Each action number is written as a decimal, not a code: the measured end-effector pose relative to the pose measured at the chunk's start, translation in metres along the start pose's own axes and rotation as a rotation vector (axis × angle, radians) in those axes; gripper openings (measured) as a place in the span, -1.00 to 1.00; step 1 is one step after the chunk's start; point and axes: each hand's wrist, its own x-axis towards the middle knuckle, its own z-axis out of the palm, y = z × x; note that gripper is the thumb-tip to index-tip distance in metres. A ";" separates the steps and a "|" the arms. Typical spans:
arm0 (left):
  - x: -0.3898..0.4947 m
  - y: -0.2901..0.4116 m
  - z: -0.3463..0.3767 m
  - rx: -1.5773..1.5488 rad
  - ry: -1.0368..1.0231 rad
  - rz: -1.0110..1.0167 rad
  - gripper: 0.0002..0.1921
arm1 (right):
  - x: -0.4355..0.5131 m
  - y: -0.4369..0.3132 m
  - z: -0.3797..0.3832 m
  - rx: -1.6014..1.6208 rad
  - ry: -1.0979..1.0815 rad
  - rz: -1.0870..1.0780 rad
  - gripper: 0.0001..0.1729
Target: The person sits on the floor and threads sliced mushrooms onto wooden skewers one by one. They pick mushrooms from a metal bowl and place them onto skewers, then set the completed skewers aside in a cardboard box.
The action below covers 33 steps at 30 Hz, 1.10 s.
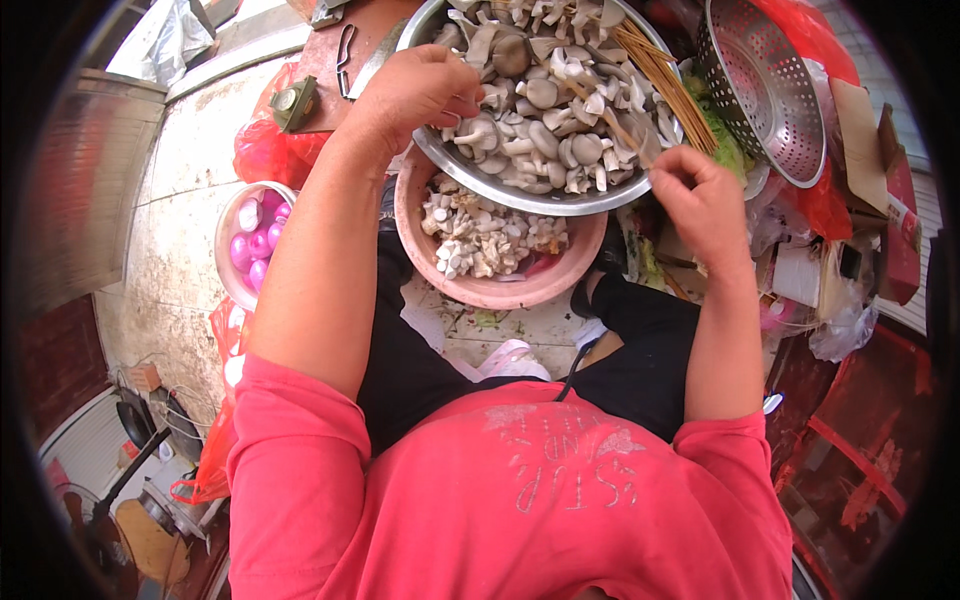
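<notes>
A stainless steel bowl (525,201) full of grey oyster mushroom pieces (541,139) sits before me. My right hand (699,202) is at its right rim, thumb and fingers pinching the end of a bamboo skewer (624,133). The skewer slants up and left over the mushrooms, blurred, with pale pieces by its far end. Over the left rim, my left hand (426,86) has its fingers curled down beside the mushrooms; whether it grips a piece is hidden. A bundle of bare skewers (667,86) leans across the right side, and several filled ones (551,16) lie at the back.
Below the bowl, a pink basin (499,294) holds mushroom stem ends (480,240). A white bucket (226,262) of purple-pink onions stands left. A steel colander (765,90) and cardboard boxes (862,142) crowd the right. A small scale-like device (295,103) rests on the board's edge.
</notes>
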 end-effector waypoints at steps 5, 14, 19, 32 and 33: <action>0.003 0.001 0.009 -0.583 0.017 -0.014 -0.79 | -0.023 -0.016 0.023 0.144 -0.040 -0.118 -0.91; 0.016 -0.007 0.010 -0.830 0.009 -0.015 -0.79 | -0.022 -0.018 0.028 0.190 0.029 -0.142 -0.90; 0.015 -0.004 0.016 -0.828 -0.020 -0.034 -0.81 | -0.022 -0.019 0.026 0.186 0.022 -0.153 -0.92; -0.010 0.005 0.049 -0.598 0.006 -0.023 -0.80 | -0.022 -0.015 0.028 0.170 0.030 -0.172 -0.94; -0.014 0.005 0.055 -0.560 0.012 -0.012 -0.79 | -0.022 -0.016 0.029 0.178 0.037 -0.163 -0.93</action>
